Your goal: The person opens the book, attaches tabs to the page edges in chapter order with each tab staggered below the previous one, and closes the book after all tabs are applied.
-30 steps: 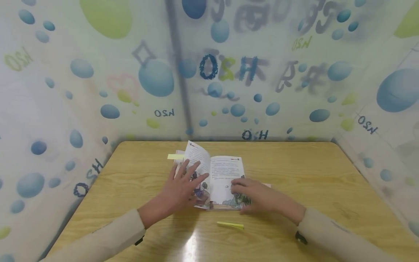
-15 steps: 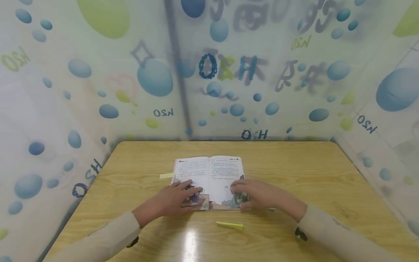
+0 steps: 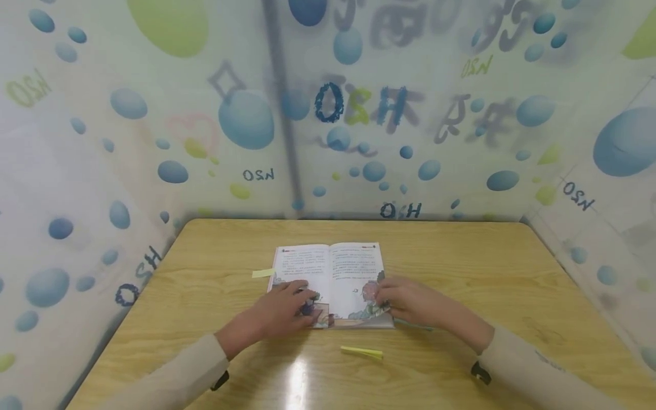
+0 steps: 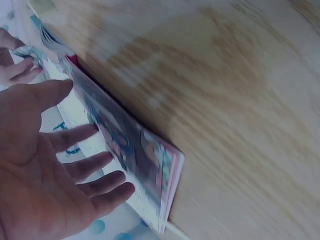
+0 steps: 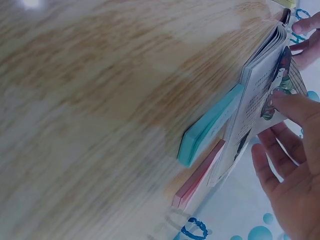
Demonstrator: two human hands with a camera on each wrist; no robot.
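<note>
An open book [image 3: 353, 263] with printed text and coloured pictures lies on the wooden table in the head view. My left hand [image 3: 282, 307] rests on the lower part of its left page, fingers spread and only slightly bent, as the left wrist view also shows. At the lower right corner, my right hand [image 3: 417, 300] pinches the edge of the right page. The right wrist view shows that page [image 5: 281, 82] lifted and bent, the thumb on its printed face and the other fingers behind it. Part of the left page's picture is hidden under the left hand.
A yellow paper strip [image 3: 263, 273] sticks out from the book's left edge. Teal [image 5: 207, 127] and pink [image 5: 197, 175] strips project from its right side. A folded yellow strip [image 3: 361, 352] lies before the book. A patterned curtain [image 3: 374, 142] hangs behind the table.
The raised left page has come down flat, and my left hand has moved down onto it. My right hand has shifted slightly right and now lifts the right page's lower corner.
</note>
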